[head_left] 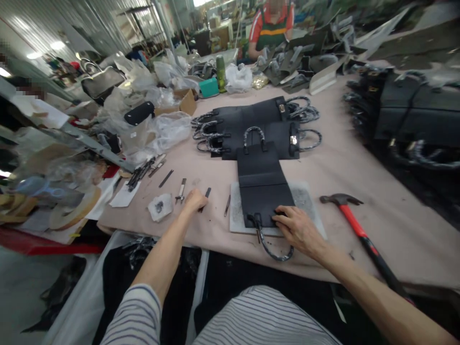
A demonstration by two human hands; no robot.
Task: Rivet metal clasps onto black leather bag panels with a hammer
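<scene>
A black leather bag panel (266,191) lies on a pale stone slab (309,199), with plastic-wrapped handles at its far and near ends. My right hand (298,227) rests at the panel's near right corner, its fingers closed round one end of the near handle (273,255). Left of the slab, my left hand (196,199) has its fingers closed on a narrow dark flat tool (208,192) on the table. Between that hand and the slab lies a thin dark punch (227,205). A claw hammer (348,213) with a red and black handle lies to the right.
More black panels with wrapped handles (251,115) are stacked behind the slab. A clear plastic tub (160,207) and several metal tools (143,172) lie at left. Dark bags (417,105) pile up at right. Across the table, a person (273,28) sits behind grey pieces.
</scene>
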